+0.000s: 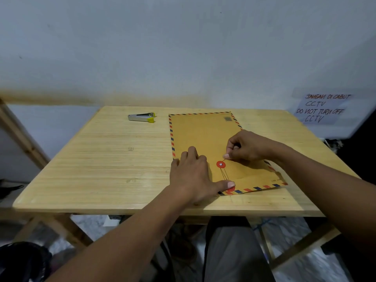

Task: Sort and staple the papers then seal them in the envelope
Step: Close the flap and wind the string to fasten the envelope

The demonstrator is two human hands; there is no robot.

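A brown envelope (205,137) with a red and blue striped border lies flat on the right half of the wooden table (97,159). Its flap is folded shut at the near end. A thin string runs between two red closure discs; the upper red disc (221,164) shows fully. My left hand (193,176) presses flat on the envelope, its thumb on the lower disc near the front edge. My right hand (248,147) pinches the string's end just right of the upper disc. No loose papers are visible. A silver stapler (141,117) with yellow tips lies at the back.
The table stands against a white wall. A handwritten paper sign (323,107) about CCTV hangs at the right. Wooden frame pieces stand to the left, and bags and clutter lie on the floor under the table.
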